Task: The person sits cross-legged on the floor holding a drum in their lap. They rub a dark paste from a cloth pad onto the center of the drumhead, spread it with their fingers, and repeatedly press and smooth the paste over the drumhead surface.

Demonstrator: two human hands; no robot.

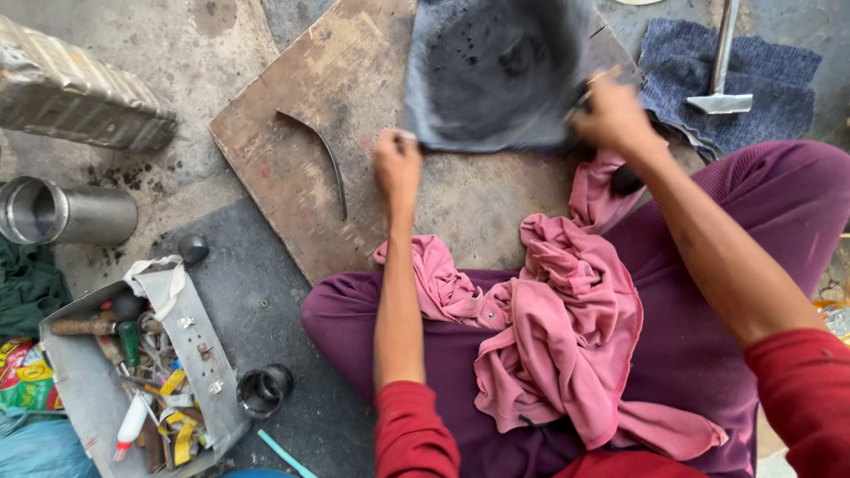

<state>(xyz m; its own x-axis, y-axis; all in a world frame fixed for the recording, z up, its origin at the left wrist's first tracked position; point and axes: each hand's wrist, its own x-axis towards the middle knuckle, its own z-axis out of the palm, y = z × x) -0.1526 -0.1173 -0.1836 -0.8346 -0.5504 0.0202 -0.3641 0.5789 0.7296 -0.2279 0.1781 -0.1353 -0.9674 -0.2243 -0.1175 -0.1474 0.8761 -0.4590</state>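
Observation:
A dark grey sheet of stiff material (pixel 496 71) lies on a worn wooden board (pixel 354 97) in front of me. My left hand (pixel 397 164) pinches the sheet's near left corner. My right hand (pixel 613 115) grips the sheet's right edge and seems to hold a thin tool against it; blur hides the detail. A crumpled pink cloth (pixel 558 327) rests on my lap over purple trousers.
A curved dark strip (pixel 323 150) lies on the board. A hammer (pixel 719 97) sits on a blue cloth (pixel 761 71) at the right. Left are a ridged metal box (pixel 80 93), a steel cup (pixel 62 211), a tray of tools (pixel 133 372) and a small black cup (pixel 264 389).

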